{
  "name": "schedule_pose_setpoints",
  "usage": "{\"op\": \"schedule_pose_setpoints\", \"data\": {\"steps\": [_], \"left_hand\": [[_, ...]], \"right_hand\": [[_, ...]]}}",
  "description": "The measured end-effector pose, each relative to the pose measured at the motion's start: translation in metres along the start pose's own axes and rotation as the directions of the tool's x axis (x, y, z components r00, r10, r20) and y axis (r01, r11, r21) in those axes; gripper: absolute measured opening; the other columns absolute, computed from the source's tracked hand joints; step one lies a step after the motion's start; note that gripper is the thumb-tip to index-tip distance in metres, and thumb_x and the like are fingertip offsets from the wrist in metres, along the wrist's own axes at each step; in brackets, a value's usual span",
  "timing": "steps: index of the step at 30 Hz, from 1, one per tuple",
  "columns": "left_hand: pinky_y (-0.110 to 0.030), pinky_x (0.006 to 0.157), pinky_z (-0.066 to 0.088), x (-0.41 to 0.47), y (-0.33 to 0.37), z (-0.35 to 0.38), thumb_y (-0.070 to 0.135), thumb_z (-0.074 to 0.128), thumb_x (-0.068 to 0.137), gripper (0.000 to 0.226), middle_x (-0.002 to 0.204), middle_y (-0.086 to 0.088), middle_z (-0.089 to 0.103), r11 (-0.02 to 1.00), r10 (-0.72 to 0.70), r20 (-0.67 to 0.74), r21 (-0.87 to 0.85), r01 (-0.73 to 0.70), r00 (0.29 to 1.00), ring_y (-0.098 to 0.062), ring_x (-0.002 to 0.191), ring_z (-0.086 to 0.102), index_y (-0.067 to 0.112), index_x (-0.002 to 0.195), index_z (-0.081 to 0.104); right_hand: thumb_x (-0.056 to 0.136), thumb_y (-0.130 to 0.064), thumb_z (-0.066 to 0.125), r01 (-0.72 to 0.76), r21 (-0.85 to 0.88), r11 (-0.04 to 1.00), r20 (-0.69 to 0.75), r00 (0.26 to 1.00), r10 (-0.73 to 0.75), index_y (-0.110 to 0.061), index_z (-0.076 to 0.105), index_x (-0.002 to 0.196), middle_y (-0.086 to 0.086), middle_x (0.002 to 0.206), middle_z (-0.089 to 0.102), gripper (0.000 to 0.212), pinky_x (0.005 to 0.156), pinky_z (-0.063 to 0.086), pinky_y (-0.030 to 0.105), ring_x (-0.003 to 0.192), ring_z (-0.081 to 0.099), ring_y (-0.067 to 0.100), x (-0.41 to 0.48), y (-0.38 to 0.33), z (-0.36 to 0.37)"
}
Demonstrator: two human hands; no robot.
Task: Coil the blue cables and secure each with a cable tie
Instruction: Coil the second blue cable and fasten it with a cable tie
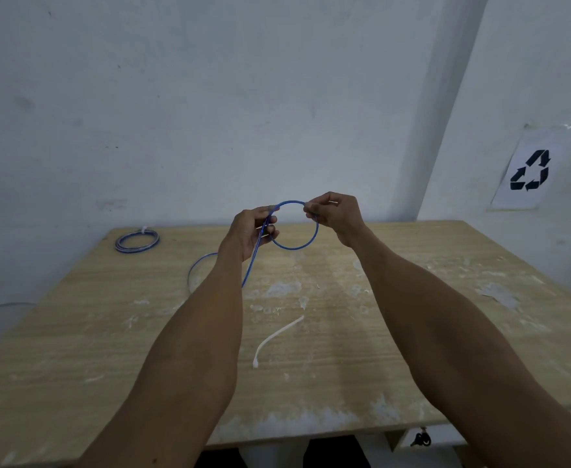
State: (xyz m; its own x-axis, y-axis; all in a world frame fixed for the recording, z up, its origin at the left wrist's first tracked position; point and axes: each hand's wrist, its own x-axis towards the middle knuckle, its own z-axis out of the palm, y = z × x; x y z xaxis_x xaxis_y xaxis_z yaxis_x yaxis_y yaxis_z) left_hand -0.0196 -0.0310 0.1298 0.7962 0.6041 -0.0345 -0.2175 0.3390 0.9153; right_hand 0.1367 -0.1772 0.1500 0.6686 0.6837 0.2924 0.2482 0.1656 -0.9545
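Wooden table (412,332), paint-smeared top, against a pale wall. Both forearms reach out over its middle, with the hands raised above its far half.

Left hand (252,231): fingers curled round the blue cable (292,248) where the loop crosses itself, holding the crossing closed. Right hand (336,214): thumb and fingertips pinch the top right of the same loop, the other fingers tucked in.

The cable makes one round turn. It stands upright between the hands, above the table's far middle, with its open face toward the camera. The slack drops from the left hand down and left to the tabletop, then curves away behind the left forearm.

Judgement: the next turn has to be fed from that left side. The left hand is nearer the slack, and the right only steadies the loop.

Finished coil (137,240), already tied, lies at the table's far left corner.

Loose white cable tie (277,336) lies on the table's near middle, below the hands and not touched.
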Motion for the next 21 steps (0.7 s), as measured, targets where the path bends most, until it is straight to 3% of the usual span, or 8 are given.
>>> {"op": "schedule_pose_setpoints", "data": {"steps": [7, 13, 17, 21], "left_hand": [[-0.029, 0.065, 0.053, 0.006, -0.002, -0.001, 0.019, 0.061, 0.098, 0.024, 0.074, -0.001, 0.059, 0.99, 0.1, -0.045, 0.105, -0.095, 0.994, -0.013, 0.054, 0.046, 0.001, 0.107, 0.076], [-0.032, 0.078, 0.062, 0.008, -0.006, -0.002, 0.009, 0.059, 0.1, 0.021, 0.079, -0.008, 0.07, 0.986, 0.144, -0.104, -0.073, -0.152, 0.984, -0.013, 0.062, 0.063, -0.009, 0.103, 0.07], [-0.031, 0.075, 0.06, 0.008, -0.005, 0.002, 0.009, 0.056, 0.102, 0.021, 0.081, -0.008, 0.071, 0.97, 0.159, -0.112, -0.169, -0.177, 0.981, -0.014, 0.064, 0.063, -0.006, 0.106, 0.068], [-0.031, 0.076, 0.059, 0.006, -0.003, -0.002, 0.011, 0.055, 0.101, 0.022, 0.084, -0.004, 0.073, 0.985, 0.146, -0.089, -0.084, -0.154, 0.985, -0.011, 0.067, 0.065, -0.003, 0.11, 0.07]], "right_hand": [[0.081, -0.009, 0.083, -0.057, -0.02, 0.998, 0.04, 0.998, 0.057, 0.009, 0.074, 0.096, 0.021, 0.091, 0.073, 0.025, 0.09, 0.058, 0.047, 0.081, 0.071, 0.028, 0.001, -0.005, 0.0], [0.085, -0.006, 0.078, 0.012, -0.079, 0.997, 0.076, 0.997, -0.006, 0.01, 0.073, 0.097, 0.03, 0.095, 0.073, 0.021, 0.082, 0.061, 0.038, 0.085, 0.076, 0.034, -0.007, -0.008, 0.007], [0.083, -0.008, 0.08, -0.04, -0.026, 0.999, 0.115, 0.992, 0.043, 0.01, 0.07, 0.096, 0.027, 0.096, 0.074, 0.024, 0.091, 0.059, 0.048, 0.092, 0.075, 0.036, -0.009, -0.009, 0.012], [0.076, -0.006, 0.085, -0.09, -0.055, 0.994, 0.137, 0.986, 0.097, -0.001, 0.071, 0.085, 0.017, 0.088, 0.074, 0.018, 0.096, 0.055, 0.052, 0.09, 0.075, 0.031, -0.008, -0.013, 0.007]]}}
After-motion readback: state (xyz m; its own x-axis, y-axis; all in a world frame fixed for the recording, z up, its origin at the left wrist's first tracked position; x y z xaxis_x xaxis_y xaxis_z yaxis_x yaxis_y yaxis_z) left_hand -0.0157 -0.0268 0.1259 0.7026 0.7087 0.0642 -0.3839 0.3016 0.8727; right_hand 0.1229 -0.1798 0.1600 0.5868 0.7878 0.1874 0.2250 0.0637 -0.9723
